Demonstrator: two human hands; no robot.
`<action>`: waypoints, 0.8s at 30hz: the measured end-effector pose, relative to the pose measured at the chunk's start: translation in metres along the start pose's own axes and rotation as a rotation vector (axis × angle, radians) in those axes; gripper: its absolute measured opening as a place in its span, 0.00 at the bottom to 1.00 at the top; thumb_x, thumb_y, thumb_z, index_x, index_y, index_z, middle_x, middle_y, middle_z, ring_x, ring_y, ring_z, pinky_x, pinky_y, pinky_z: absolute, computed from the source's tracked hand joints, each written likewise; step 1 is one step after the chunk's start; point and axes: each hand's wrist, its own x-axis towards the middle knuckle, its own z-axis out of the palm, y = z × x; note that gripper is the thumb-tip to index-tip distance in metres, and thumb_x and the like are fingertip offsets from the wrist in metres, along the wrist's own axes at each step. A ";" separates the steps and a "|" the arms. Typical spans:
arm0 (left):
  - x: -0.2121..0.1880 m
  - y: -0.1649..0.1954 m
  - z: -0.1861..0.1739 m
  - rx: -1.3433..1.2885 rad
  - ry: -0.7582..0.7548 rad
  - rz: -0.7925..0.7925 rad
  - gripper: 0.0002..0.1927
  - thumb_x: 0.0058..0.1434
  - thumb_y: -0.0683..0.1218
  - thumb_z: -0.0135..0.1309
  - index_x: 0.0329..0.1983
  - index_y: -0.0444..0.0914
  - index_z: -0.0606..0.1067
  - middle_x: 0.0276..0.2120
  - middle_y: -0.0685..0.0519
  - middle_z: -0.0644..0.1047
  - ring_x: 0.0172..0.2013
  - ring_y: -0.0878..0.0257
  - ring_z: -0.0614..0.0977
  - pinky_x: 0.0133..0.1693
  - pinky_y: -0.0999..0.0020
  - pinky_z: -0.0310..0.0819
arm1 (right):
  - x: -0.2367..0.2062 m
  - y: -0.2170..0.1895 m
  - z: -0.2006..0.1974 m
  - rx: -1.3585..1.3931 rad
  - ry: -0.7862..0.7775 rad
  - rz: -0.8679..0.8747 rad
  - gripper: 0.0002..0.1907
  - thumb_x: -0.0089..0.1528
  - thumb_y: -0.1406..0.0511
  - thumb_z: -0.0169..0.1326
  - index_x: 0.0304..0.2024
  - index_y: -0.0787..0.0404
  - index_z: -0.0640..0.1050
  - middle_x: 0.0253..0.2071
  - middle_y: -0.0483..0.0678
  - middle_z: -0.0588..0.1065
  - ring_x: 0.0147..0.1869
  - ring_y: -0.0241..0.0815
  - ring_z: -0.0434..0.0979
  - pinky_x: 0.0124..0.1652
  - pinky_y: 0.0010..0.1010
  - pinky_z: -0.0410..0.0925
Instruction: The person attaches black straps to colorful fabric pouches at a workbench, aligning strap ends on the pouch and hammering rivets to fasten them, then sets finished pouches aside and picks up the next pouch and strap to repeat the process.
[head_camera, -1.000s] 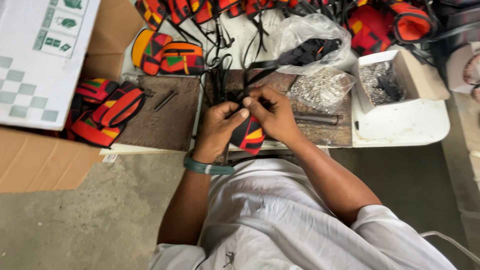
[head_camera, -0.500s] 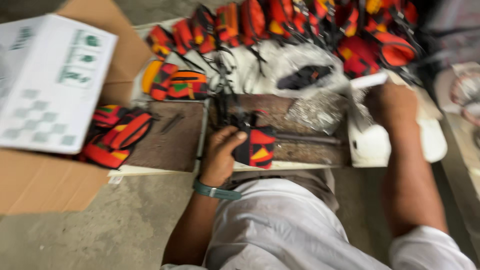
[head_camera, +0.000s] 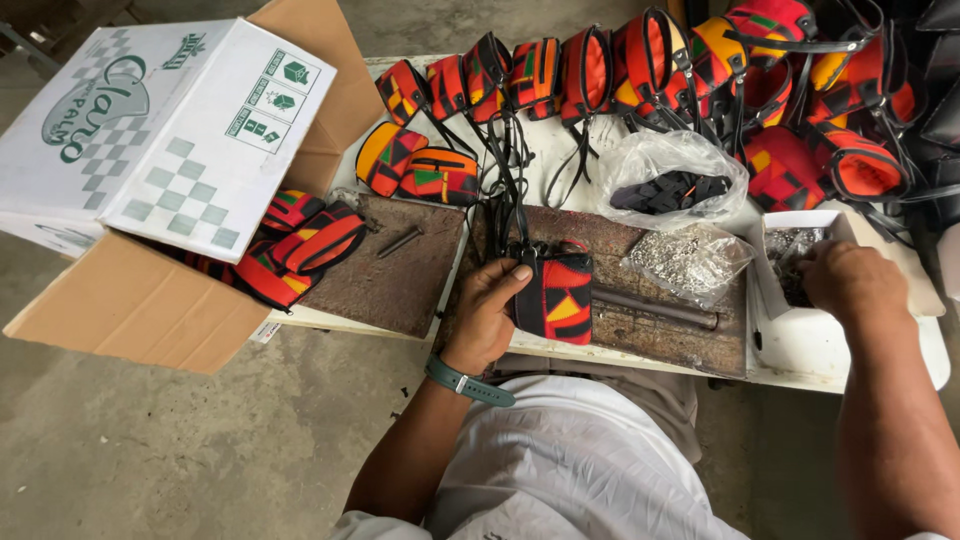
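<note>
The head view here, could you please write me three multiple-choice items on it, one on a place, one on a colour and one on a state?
1. Where is the right hand?
A. in the small white box of metal bits
B. on the cardboard box
C. in its owner's lap

2. What colour is the wristband?
A. yellow
B. teal green
C. white

3. What is the left hand doing?
A. lying flat and empty
B. gripping the patterned pouch
C. lifting a hammer

Answers: 1 A, the fingers sit inside that box. 2 B, a teal band circles the left wrist. 3 B, the thumb and fingers wrap the pouch's edge.
</note>
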 end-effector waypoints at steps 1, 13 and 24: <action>0.000 0.001 0.002 -0.012 0.007 -0.005 0.04 0.67 0.39 0.57 0.41 0.33 0.79 0.37 0.54 0.81 0.37 0.68 0.81 0.44 0.72 0.75 | -0.001 0.000 -0.001 -0.007 0.015 0.024 0.21 0.66 0.50 0.50 0.55 0.46 0.83 0.54 0.51 0.82 0.58 0.54 0.82 0.53 0.46 0.74; -0.011 -0.009 0.003 0.111 -0.014 0.030 0.02 0.68 0.39 0.58 0.40 0.34 0.78 0.34 0.59 0.78 0.36 0.74 0.75 0.42 0.76 0.68 | -0.022 0.003 0.002 0.064 0.103 -0.104 0.17 0.66 0.50 0.53 0.46 0.51 0.82 0.43 0.55 0.82 0.49 0.58 0.82 0.47 0.48 0.74; -0.010 -0.007 0.011 0.141 -0.021 0.076 0.01 0.68 0.38 0.57 0.40 0.34 0.78 0.34 0.59 0.78 0.36 0.74 0.75 0.42 0.76 0.68 | -0.067 0.000 -0.035 0.679 0.357 -0.285 0.10 0.59 0.64 0.61 0.41 0.61 0.83 0.31 0.53 0.80 0.33 0.47 0.81 0.39 0.35 0.73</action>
